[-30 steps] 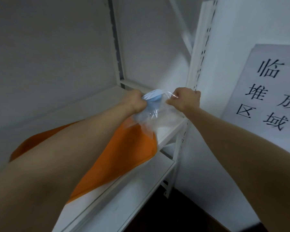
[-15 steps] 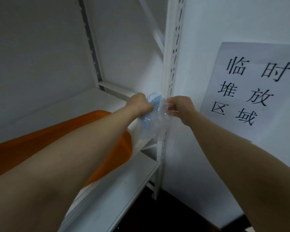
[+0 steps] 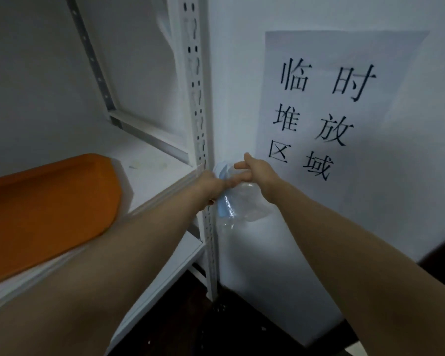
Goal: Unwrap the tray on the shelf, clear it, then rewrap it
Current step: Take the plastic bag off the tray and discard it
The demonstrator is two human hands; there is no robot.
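The left hand [image 3: 211, 185] grips a bunched clear wrap [image 3: 249, 201] just right of the shelf post [image 3: 203, 119], and the right hand [image 3: 253, 172] rests loose-fingered against the top of it. The orange tray [image 3: 49, 201] lies uncovered on the shelf [image 3: 149, 165], well left of both hands and nearer the left arm, with its long axis running left to right. The left forearm hides its front edge, the left fingertips are out of sight, and the blue thing [image 3: 222, 205] inside the wrap is too unclear to name.

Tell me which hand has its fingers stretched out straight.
The right hand: its thumb and fingers stick out straight above the crumpled plastic wrap, while the left hand is curled round that wrap.
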